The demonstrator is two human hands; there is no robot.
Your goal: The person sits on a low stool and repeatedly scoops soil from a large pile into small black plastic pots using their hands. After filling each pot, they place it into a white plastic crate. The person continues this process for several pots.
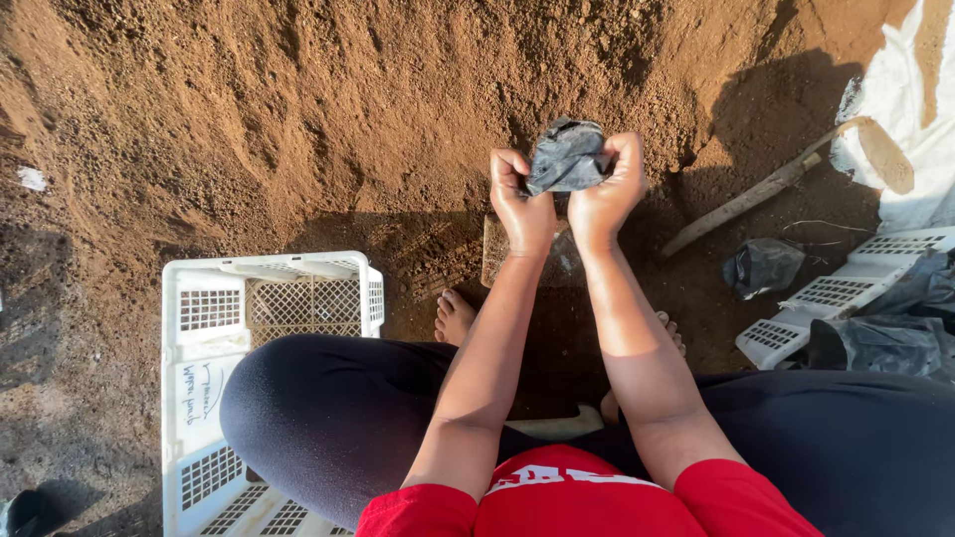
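Down at the bottom of the frame sit the person's red shirt (567, 497) and dark trousers (328, 418), knees spread wide, with bare toes (455, 316) showing on the ground between them. Under the knee at lower left lies a white plastic crate (214, 338) with latticed walls. Both forearms reach up the middle of the frame. The left hand (521, 204) and the right hand (607, 194) are side by side, each closed on the same crumpled dark plastic bag (567, 157), fingers curled over its edges, holding it up above the ground just in front of the soil. Right of centre, a wooden handle (751, 199) lies slantwise on the dirt, and near it rests another dark bag (762, 265). Further right, a second white crate (846, 288) lies tilted with more dark bags (895, 338) on it. Beyond the hands, a heap of loose brown soil (348, 109) fills the upper frame, and a white sack (915, 99) shows in the upper right corner.
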